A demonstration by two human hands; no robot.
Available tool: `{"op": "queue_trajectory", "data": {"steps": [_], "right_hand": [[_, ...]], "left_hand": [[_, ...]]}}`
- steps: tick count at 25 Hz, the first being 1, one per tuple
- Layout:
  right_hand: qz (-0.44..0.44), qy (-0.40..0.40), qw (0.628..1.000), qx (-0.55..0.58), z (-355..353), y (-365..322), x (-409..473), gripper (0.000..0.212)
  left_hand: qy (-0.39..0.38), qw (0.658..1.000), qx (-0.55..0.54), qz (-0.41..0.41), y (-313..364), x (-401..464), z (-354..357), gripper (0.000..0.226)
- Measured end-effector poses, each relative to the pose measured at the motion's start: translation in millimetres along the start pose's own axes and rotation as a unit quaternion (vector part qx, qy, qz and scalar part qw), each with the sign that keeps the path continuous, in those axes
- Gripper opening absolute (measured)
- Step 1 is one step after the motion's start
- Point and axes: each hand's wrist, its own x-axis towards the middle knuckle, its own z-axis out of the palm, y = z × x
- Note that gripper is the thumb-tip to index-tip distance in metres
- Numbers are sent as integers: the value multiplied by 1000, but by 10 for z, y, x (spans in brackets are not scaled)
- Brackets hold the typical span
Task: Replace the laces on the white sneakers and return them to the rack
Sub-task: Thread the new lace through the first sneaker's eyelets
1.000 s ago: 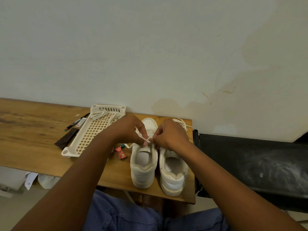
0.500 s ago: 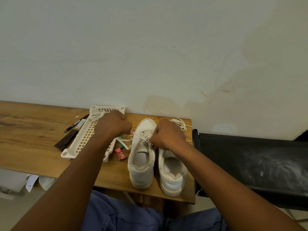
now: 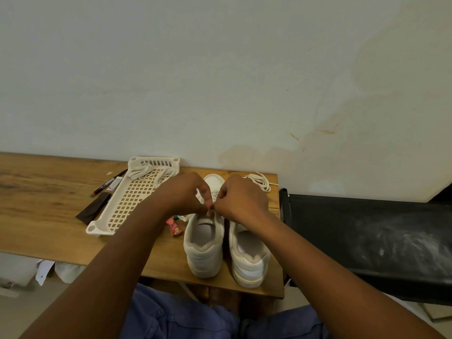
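We see two white sneakers standing side by side on the wooden desk (image 3: pixel 49 192), heels toward us and toes toward the wall. Both hands meet over the throat of the left sneaker (image 3: pixel 204 243), just above its tongue. The left hand (image 3: pixel 182 194) and the right hand (image 3: pixel 242 199) have their fingertips pressed together at one spot, each grip pinched closed on the lace (image 3: pixel 212 211) of that shoe; only a short pale stretch of the lace shows between the fingers, so we cannot tell how it is wound. The right sneaker (image 3: pixel 248 255) sits touching its partner, its front part hidden under the right wrist. To the left of the shoes lies a cream plastic rack (image 3: pixel 127 199), a flat lattice tray angled toward the wall, with a loose lace (image 3: pixel 144 170) heaped at its far end. Another loose lace (image 3: pixel 260 181) lies bunched near the far right corner of the desk. A small red packet (image 3: pixel 174 227) rests between the rack and the left sneaker. Beside the rack's left edge we see a marker pen (image 3: pixel 108 183) and a dark flat strip (image 3: pixel 94 207).
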Motion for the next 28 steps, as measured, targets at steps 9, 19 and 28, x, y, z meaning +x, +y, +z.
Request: {"op": "queue_trajectory", "data": {"steps": [9, 19, 28], "right_hand": [[-38, 41, 996, -65, 14, -75, -111, 30], [-35, 30, 997, -65, 54, -129, -149, 27], [-27, 52, 998, 11, 86, -72, -111, 18]], "left_hand": [[-9, 1000, 7, 2, -28, 42, 38, 14], [-5, 1000, 20, -6, -10, 53, 26, 11], [62, 991, -113, -27, -257, -17, -110, 5]]}}
